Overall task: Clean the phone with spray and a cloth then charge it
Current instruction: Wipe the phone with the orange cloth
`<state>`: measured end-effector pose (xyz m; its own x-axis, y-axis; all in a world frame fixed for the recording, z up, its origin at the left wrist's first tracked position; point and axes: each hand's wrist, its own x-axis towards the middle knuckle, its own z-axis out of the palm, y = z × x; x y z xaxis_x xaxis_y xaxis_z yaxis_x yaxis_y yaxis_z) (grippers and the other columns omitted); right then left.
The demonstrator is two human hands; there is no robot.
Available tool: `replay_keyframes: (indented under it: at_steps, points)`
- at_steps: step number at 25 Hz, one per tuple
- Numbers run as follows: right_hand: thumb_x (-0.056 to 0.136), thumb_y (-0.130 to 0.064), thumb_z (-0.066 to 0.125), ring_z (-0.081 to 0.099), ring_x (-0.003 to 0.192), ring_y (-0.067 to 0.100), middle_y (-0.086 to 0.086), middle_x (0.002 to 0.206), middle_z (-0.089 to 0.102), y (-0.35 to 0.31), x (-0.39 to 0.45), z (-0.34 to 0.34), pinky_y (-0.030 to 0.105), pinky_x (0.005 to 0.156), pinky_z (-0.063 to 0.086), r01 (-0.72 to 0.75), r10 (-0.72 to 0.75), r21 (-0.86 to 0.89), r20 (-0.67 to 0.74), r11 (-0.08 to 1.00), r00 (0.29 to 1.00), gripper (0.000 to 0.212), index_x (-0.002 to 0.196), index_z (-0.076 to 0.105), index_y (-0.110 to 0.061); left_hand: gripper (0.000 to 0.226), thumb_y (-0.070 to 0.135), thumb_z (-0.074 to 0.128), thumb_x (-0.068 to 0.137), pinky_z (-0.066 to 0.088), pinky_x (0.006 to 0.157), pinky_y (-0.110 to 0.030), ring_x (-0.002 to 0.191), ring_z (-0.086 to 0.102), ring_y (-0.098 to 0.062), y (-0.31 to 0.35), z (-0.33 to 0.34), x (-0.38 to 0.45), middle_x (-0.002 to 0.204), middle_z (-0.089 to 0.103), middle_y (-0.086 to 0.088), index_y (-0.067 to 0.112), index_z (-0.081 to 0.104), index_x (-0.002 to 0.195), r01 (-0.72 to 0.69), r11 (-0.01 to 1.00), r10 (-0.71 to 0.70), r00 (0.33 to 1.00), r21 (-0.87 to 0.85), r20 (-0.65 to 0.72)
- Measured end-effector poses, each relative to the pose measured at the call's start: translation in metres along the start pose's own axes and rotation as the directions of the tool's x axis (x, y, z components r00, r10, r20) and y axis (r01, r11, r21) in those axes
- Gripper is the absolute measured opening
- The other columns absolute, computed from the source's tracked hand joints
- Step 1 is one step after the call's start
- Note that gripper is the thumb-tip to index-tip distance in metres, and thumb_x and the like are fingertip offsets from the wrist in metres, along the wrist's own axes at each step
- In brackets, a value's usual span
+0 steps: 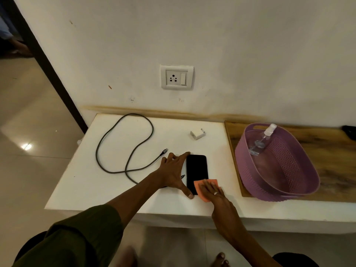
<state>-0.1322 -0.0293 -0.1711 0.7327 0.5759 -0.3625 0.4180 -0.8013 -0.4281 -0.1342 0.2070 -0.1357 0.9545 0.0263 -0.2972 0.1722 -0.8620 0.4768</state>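
A black phone (196, 168) lies screen up on the white table (134, 189). My left hand (173, 172) braces its left edge, index finger at the top corner and thumb at the bottom corner. My right hand (212, 193) lies flat on an orange cloth (202, 191), pressing it onto the phone's lower end. A clear spray bottle (262, 140) leans inside the purple basket (300, 182). A grey charging cable (123, 145) loops left of the phone. A white charger plug (197, 134) lies behind it.
A wall socket with a switch (177, 77) sits above the table. The basket stands on a wooden tray (331, 151) at the right. A dark object (349, 132) shows at the far right edge. The table's front edge runs just below my hands.
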Motion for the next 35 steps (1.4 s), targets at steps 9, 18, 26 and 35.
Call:
replay_keyframes:
  at_steps: [9, 18, 26, 35]
  points:
    - [0.099, -0.028, 0.042, 0.031, 0.141, 0.020, 0.009, 0.153, 0.032, -0.018, 0.061, -0.033, 0.029, 0.119, 0.023, -0.139, 0.169, 0.320, -0.067, 0.937, 0.983, 0.051, 0.144, 0.030, -0.005, 0.149, 0.081, 0.080, 0.032, 0.016, 0.115, -0.051, 0.142, 0.016, -0.029, 0.003, -0.006, -0.002, 0.157, 0.024, -0.003, 0.037, -0.002, 0.150, 0.003, 1.000, -0.003, 0.999, -0.001, 0.046]
    - [0.100, -0.033, 0.037, 0.029, 0.142, 0.028, 0.012, 0.156, 0.026, 0.000, 0.062, -0.040, 0.037, 0.119, 0.021, 0.013, -0.026, -0.166, -0.076, 0.986, 0.997, 0.056, 0.147, 0.023, -0.006, 0.149, 0.086, 0.075, 0.028, 0.019, 0.113, -0.050, 0.140, 0.019, -0.028, 0.001, -0.003, -0.002, 0.156, 0.028, -0.001, 0.040, -0.002, 0.148, 0.006, 1.000, -0.006, 1.000, -0.006, 0.022]
    - [0.090, -0.010, 0.061, 0.001, 0.150, 0.025, 0.001, 0.162, -0.010, 0.013, -0.010, -0.012, 0.035, 0.119, 0.012, -0.050, 0.065, -0.174, 0.081, 0.984, 0.995, 0.094, 0.150, -0.010, -0.019, 0.151, 0.083, 0.079, 0.029, 0.021, 0.114, -0.048, 0.139, 0.021, -0.028, 0.003, -0.005, -0.005, 0.153, 0.030, -0.004, 0.037, 0.001, 0.150, -0.004, 1.000, 0.004, 1.000, -0.017, 0.010]
    - [0.100, -0.036, 0.028, 0.019, 0.143, 0.008, -0.014, 0.158, 0.016, -0.013, -0.022, -0.006, 0.025, 0.114, 0.021, 0.140, -0.139, 0.037, -0.041, 0.989, 0.989, 0.046, 0.147, 0.025, -0.036, 0.153, 0.086, 0.076, 0.031, 0.022, 0.113, -0.048, 0.139, 0.022, -0.027, 0.001, -0.007, -0.010, 0.154, 0.029, -0.003, 0.040, -0.008, 0.150, -0.060, 0.998, 0.060, 0.998, 0.018, 0.007]
